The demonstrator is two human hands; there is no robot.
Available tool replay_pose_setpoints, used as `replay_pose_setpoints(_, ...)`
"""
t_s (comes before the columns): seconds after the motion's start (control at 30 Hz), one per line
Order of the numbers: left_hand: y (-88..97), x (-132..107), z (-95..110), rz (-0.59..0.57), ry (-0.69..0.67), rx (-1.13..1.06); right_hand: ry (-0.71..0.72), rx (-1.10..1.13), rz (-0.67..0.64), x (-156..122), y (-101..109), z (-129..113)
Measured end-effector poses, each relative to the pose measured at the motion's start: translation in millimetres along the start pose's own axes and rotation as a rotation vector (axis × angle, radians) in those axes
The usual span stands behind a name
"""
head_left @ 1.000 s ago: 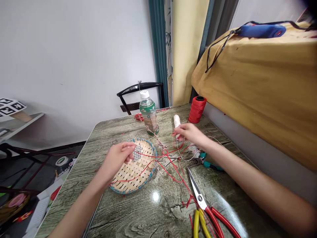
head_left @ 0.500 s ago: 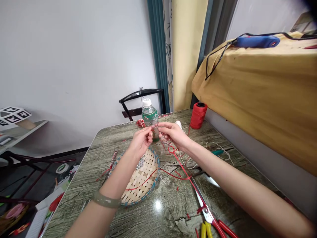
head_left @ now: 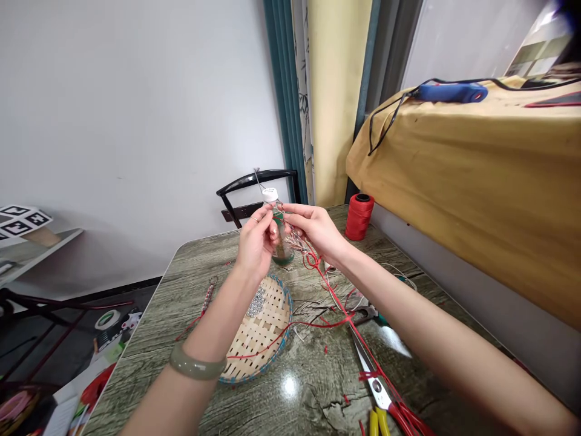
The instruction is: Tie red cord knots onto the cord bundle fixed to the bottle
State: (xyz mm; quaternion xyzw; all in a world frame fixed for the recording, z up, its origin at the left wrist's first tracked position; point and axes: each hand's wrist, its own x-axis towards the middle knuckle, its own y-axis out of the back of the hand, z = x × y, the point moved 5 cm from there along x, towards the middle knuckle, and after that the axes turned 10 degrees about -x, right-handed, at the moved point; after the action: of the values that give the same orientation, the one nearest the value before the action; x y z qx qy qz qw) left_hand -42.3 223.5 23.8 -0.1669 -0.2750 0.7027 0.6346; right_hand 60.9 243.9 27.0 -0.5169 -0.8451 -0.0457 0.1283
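Note:
My left hand (head_left: 258, 238) and my right hand (head_left: 315, 230) are raised close together in front of a green-labelled bottle (head_left: 284, 253) with a white cap. Both pinch a thin braided cord, whose finer details are hidden by the fingers. Red cord (head_left: 333, 295) with a small loop hangs from below my right hand and runs down across the table to the scissors. Under my left forearm lies a round woven bamboo basket (head_left: 272, 309) with a blue-bound rim, holding a cluster of silvery beads (head_left: 256, 301).
Scissors (head_left: 374, 375) with red handles and a yellow-handled tool (head_left: 379, 421) lie at the front of the table. A red thread spool (head_left: 359, 217) stands at the back right. Behind the table is a black chair (head_left: 254, 178). A yellow cloth (head_left: 454, 163) covers the raised surface at right.
Both hands have risen slightly, still pinching together. The red cord below my right hand has lifted with them. The view has shifted a little.

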Motion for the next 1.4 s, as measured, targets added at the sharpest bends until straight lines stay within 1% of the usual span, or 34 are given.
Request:
replay_pose_setpoints(0.1,8.9,-5.2,-0.8,0.018,0.008,0.070,-0.003,-0.038,-0.032,-1.2,-4.6,1.3)
replay_pose_setpoints(0.2,21.8,-15.0,-6.6,0.037,0.065,0.162,-0.045,-0.076,-0.043,-8.3,-5.7,9.6)
replay_pose_setpoints(0.37,39.8,-39.0,-22.1,0.064,0.171,0.292,-0.125,-0.127,-0.022,-27.3,-0.3,18.7)
replay_pose_setpoints(0.43,44.3,-46.8,-26.5,0.069,0.189,0.338,-0.151,-0.136,-0.022,-33.4,2.5,20.2)
replay_pose_setpoints(0.5,47.2,-50.0,-26.7,0.073,0.177,0.389,-0.170,-0.136,-0.037,-37.3,4.4,21.9)
replay_pose_setpoints(0.6,48.0,-42.5,-16.6,0.099,0.064,0.467,-0.175,-0.139,-0.058,-39.4,5.9,23.5)
replay_pose_setpoints(0.67,45.8,-30.7,-8.8,0.111,-0.012,0.518,-0.165,-0.144,-0.066,-39.5,5.9,23.0)
replay_pose_setpoints(0.7,44.2,-23.7,-6.9,0.111,-0.027,0.545,-0.157,-0.144,-0.070,-39.5,5.6,22.1)
replay_pose_setpoints(0.77,41.3,-9.6,-8.5,0.103,0.000,0.598,-0.138,-0.142,-0.080,-39.6,4.5,19.3)
replay_pose_setpoints(0.83,40.2,2.1,-14.9,0.109,0.052,0.639,-0.119,-0.135,-0.095,-40.0,2.9,15.9)
replay_pose_setpoints(1.0,42.9,17.2,-34.3,0.148,0.150,0.661,-0.089,-0.105,-0.140,-41.2,-1.0,9.7)
replay_pose_setpoints(1.1,43.9,22.4,-41.6,0.141,0.173,0.647,-0.094,-0.098,-0.135,-40.9,-1.0,9.2)
replay_pose_setpoints(1.2,44.2,26.1,-44.5,0.110,0.174,0.641,-0.098,-0.100,-0.111,-40.8,0.8,8.2)
replay_pose_setpoints(1.3,43.6,24.8,-44.6,0.053,0.180,0.637,-0.086,-0.108,-0.066,-41.6,6.2,3.7)
replay_pose_setpoints(1.4,38.1,16.8,-42.3,-0.023,0.181,0.626,-0.049,-0.116,-0.017,-42.2,15.2,-4.2)
